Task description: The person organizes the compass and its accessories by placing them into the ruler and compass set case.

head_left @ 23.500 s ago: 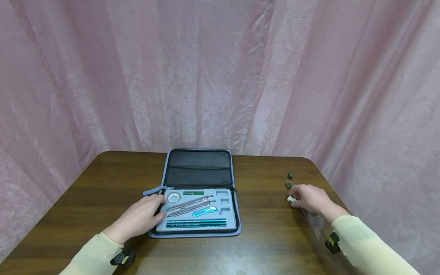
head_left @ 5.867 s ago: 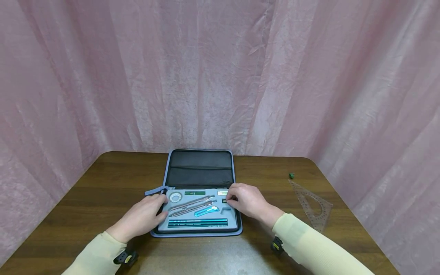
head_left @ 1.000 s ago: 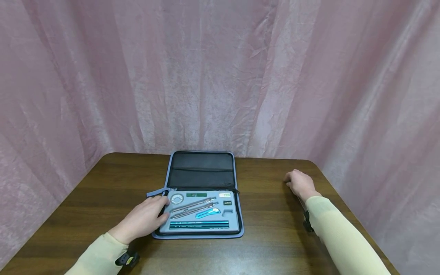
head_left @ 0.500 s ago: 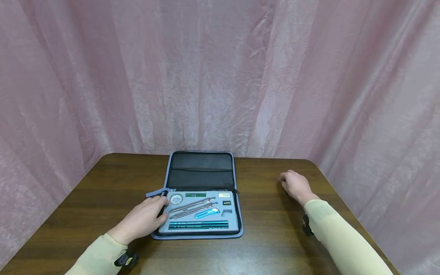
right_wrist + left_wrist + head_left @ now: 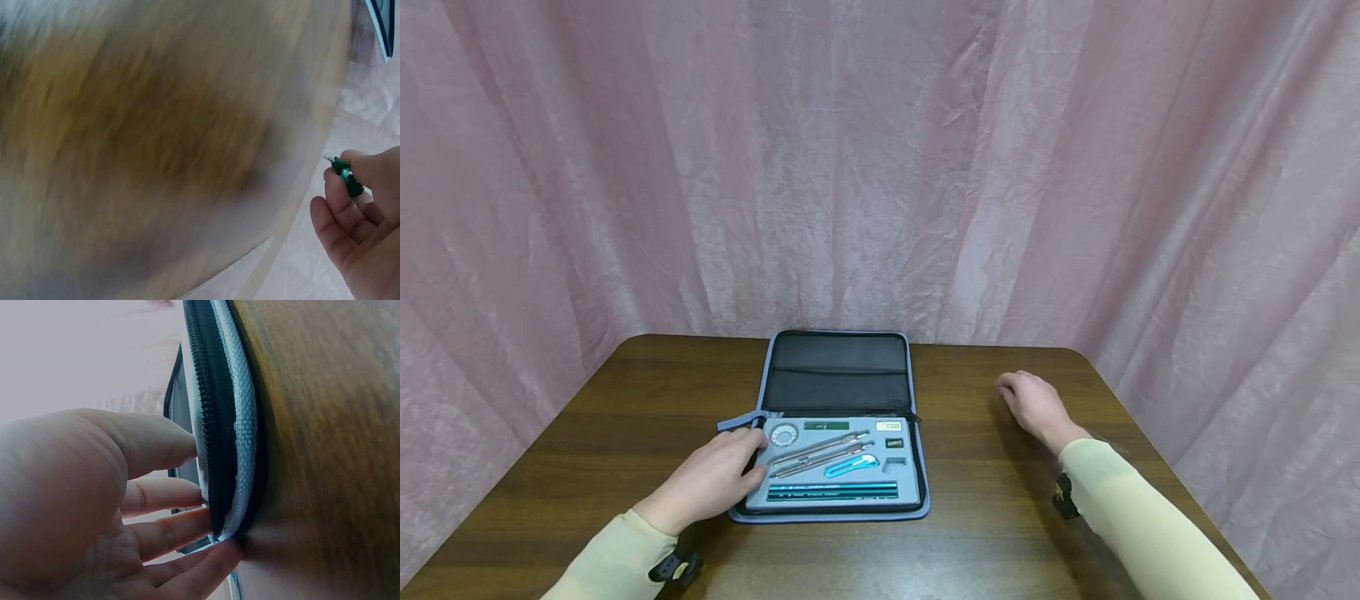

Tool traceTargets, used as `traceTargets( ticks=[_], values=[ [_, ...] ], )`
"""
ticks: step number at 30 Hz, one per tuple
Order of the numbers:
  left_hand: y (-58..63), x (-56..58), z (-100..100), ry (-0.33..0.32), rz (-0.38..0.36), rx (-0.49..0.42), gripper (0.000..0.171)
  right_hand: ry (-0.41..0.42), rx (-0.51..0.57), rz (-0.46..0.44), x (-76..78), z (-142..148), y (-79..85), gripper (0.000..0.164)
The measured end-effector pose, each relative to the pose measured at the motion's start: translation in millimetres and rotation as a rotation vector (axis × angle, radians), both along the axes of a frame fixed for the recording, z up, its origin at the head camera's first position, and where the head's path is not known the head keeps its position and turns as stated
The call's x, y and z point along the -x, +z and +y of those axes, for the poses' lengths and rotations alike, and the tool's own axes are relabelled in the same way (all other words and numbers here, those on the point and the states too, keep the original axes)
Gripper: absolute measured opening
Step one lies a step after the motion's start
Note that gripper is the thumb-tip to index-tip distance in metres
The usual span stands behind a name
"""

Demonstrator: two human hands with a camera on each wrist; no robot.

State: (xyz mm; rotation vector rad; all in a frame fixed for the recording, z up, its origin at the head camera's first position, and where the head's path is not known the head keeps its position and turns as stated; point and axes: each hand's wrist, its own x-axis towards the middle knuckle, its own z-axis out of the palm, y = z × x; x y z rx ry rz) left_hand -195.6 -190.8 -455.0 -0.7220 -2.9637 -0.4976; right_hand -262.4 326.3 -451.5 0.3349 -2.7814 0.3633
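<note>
My left hand [image 5: 707, 479] rests against the left edge of an open zip case [image 5: 829, 517], fingertips and thumb at the tray's rim. In the left wrist view the fingers [image 5: 165, 490] touch beside the black zipper [image 5: 205, 394]. My right hand [image 5: 1033, 406], over the table right of the case, pinches a small green plastic piece [image 5: 347, 176] with a short metal tip between thumb and index finger; the head view hides it. The grey tray [image 5: 835, 505] bears two compasses [image 5: 820, 455], a cutter knife [image 5: 852, 466], pencils [image 5: 832, 491], an eraser [image 5: 889, 426] and a sharpener [image 5: 894, 443].
A white ring-shaped dial [image 5: 785, 434] and a green lead box [image 5: 826, 425] sit along the tray's upper side. One tray slot [image 5: 894, 465] lies bare. A clear set square [image 5: 240, 265] is mostly under my right forearm. A pink curtain [image 5: 880, 167] hangs behind the table [image 5: 985, 533].
The eraser and sharpener, earlier off or being set in the tray, now sit in their slots. My right hand has picked up the green piece and moves left. The left hand stays put.
</note>
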Motion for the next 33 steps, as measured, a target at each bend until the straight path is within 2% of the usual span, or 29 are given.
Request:
traceTargets(
  ticks=[4,12,18,26,33],
  values=[
    [0.4,-0.3,0.4,-0.001,0.000,0.001,0.024,0.032,0.052,-0.004,-1.7,-5.7,2.6,0.013],
    [-0.1,-0.9,-0.2,-0.003,0.008,-0.003,0.023,0.031,0.121,-0.080,-10.0,-17.0,8.6,0.022],
    [0.2,-1.2,0.0,-0.005,0.007,-0.003,0.023,0.051,0.188,-0.120,-13.8,-27.5,10.9,0.021],
    [0.4,-0.2,0.8,-0.002,0.001,0.002,0.023,0.132,0.288,-0.141,-18.1,-48.4,14.2,0.013],
    [-0.3,0.2,1.0,0.004,-0.007,0.006,0.023,0.197,0.292,-0.156,-26.8,-64.7,15.0,0.009]
  ],
)
